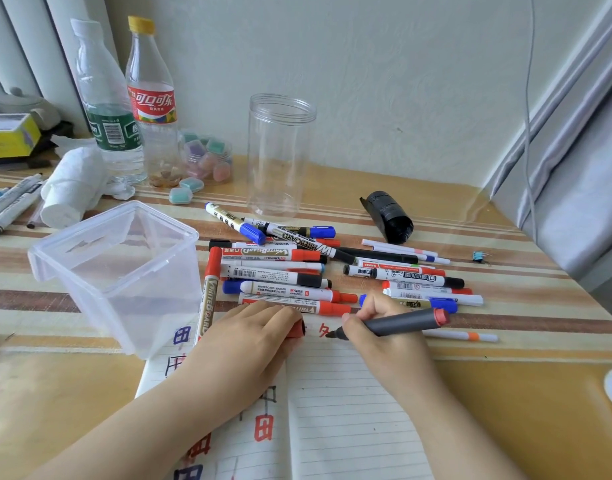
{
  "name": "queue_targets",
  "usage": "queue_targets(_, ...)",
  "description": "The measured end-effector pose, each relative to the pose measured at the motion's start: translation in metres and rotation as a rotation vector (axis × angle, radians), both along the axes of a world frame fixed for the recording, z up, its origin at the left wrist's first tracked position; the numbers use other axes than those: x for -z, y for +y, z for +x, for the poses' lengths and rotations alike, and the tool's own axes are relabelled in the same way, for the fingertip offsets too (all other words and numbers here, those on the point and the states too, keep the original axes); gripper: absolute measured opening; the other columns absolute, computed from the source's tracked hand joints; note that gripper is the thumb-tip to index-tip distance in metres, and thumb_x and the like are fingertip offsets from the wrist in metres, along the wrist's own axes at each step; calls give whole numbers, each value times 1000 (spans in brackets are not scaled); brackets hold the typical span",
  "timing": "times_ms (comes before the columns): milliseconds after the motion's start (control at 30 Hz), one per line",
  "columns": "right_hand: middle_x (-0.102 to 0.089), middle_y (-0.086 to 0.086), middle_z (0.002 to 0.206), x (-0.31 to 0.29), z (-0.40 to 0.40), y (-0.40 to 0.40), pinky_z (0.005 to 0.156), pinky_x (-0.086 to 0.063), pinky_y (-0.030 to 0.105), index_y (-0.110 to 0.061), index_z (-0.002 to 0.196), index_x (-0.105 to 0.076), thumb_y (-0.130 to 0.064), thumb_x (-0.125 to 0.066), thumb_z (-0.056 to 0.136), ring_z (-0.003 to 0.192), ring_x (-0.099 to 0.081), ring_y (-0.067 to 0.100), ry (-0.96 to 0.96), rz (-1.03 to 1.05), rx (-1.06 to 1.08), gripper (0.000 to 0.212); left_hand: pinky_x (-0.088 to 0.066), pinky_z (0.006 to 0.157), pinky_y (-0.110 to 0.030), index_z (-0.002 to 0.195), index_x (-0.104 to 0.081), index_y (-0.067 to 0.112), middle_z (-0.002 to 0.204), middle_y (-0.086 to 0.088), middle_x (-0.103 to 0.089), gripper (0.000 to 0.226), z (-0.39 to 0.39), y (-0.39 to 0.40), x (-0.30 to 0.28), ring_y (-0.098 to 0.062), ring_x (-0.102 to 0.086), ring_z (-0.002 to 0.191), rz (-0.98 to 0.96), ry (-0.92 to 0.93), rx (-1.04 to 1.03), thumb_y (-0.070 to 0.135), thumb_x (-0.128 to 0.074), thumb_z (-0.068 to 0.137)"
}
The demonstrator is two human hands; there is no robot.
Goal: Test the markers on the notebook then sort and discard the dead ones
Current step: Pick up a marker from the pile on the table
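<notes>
A dark grey marker [398, 324] with a red end is gripped in the right hand [384, 336], and its tip is pressed onto the open notebook [339, 403], where a red stroke is being drawn. The left hand [249, 341] is laid on the page just beside the right hand, its fingers curled round a red cap [296, 330]. Just beyond both hands, a pile of markers [297, 271] is spread over the tabletop [505, 393]. A clear plastic box [117, 271] is set beyond and to the outer side of the left hand, touching the notebook's corner. Well beyond the pile, a clear round jar [280, 154] is stood upright. Red and blue test marks are seen on the page under the left forearm.
</notes>
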State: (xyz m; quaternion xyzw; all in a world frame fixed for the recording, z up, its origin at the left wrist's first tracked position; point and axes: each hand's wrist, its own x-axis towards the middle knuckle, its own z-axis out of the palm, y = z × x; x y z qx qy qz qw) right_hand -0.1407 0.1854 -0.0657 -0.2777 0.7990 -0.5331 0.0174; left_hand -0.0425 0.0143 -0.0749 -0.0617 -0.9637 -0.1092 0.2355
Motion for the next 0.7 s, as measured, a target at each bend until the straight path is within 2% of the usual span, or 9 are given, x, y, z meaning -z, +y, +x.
queue_targets(133, -39, -10, 44, -1, 0, 0, 44, -29, 14, -1, 61, -41, -6, -65, 80, 45, -35, 4, -40, 14, -19, 30, -45, 61, -20, 92, -52, 21, 79, 10, -63, 24, 0, 0, 1, -12, -60, 73, 26, 5, 6, 33, -31, 89)
queue_targets(200, -38, -9, 44, -1, 0, 1, 45, -28, 14, 0, 62, -40, -5, -64, 80, 45, -33, 5, -49, -5, -18, 31, -47, 62, -20, 95, -52, 21, 82, 11, -64, 39, 0, 0, 1, -11, -61, 75, 47, -2, 5, 37, -17, 97)
queue_targets(300, -43, 7, 51, -2, 3, 0, 46, -31, 16, 0, 62, -42, -15, -62, 74, 47, -36, 7, -40, 1, -32, 28, -49, 66, -20, 106, -51, 19, 88, 8, -67, 50, 0, 1, -1, -13, -64, 81, 82, -9, 10, 42, -8, 97)
queue_targets(333, -43, 8, 52, -2, 3, 0, 46, -30, 16, 0, 62, -42, -13, -63, 75, 47, -36, 7, -42, 5, -30, 28, -50, 66, -21, 108, -50, 18, 88, 6, -67, 48, 1, 1, -1, -14, -64, 80, 95, -13, 13, 42, -10, 97)
queue_targets(433, -38, -8, 45, -1, 0, 1, 44, -28, 15, -5, 59, -41, -1, -63, 79, 44, -33, 4, -55, -28, 11, 31, -48, 59, -22, 107, -46, 13, 82, 4, -65, 35, 2, 1, 0, -15, -62, 67, 122, 2, 9, 40, -29, 94)
queue_targets(567, -44, -7, 45, -8, 0, 4, 50, -35, 20, -15, 57, -44, -21, -63, 76, 46, -39, 6, -100, -187, 16, 28, -43, 53, -21, 97, -41, 19, 76, 6, -61, 21, 3, 1, -4, -11, -55, 62, 150, 3, 9, 37, -36, 87)
queue_targets(633, -45, -4, 44, -20, 2, 5, 51, -38, 17, -19, 55, -44, -27, -62, 74, 44, -41, 6, -139, -275, -21, 27, -41, 57, -19, 95, -40, 26, 80, 9, -58, 16, 5, 2, -10, -5, -49, 69, 223, -6, 16, 39, -37, 87)
queue_targets(700, -44, -3, 43, -33, 5, 6, 52, -38, 12, -21, 55, -45, -33, -63, 72, 44, -40, 5, -152, -317, -81, 27, -45, 66, -23, 97, -37, 33, 88, 11, -57, 12, 5, 2, -18, -4, -49, 78, 344, -37, 27, 40, -41, 88)
